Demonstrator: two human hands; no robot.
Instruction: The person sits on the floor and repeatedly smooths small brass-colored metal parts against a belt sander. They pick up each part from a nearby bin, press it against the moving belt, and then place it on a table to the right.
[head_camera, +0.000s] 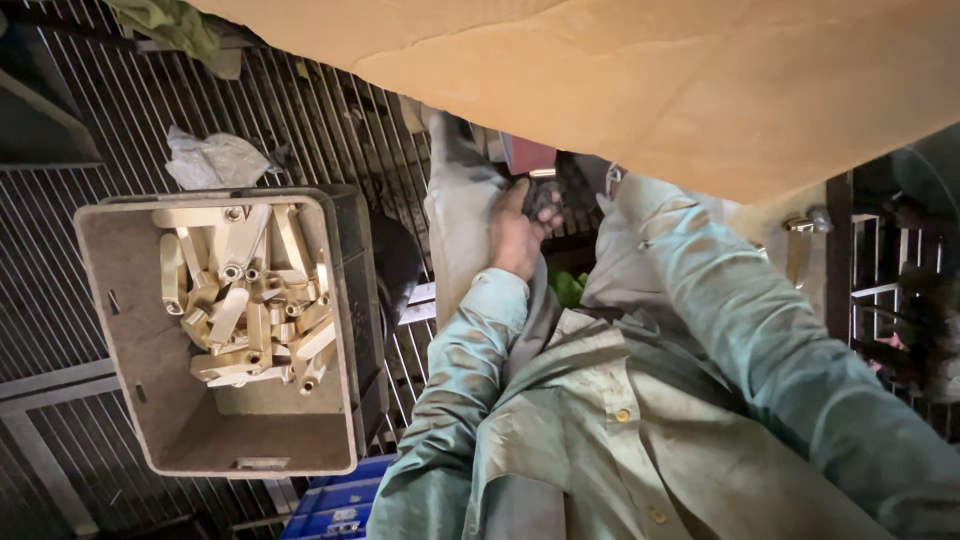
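One hand (515, 235) visible, grip unclear; other behind cardboard sheet (700, 80).

Person, own body as seen from head camera: long-sleeved work shirt (600, 420), pale grey-green, button-front, small yellowish buttons down placket, open collar, fabric creased, smudged with dirt; both sleeves worn full length, cuffs at wrist; light grey trousers (455, 230), dusty; one hand (515, 235) bare, no glove; other hand hidden behind cardboard sheet, not visible
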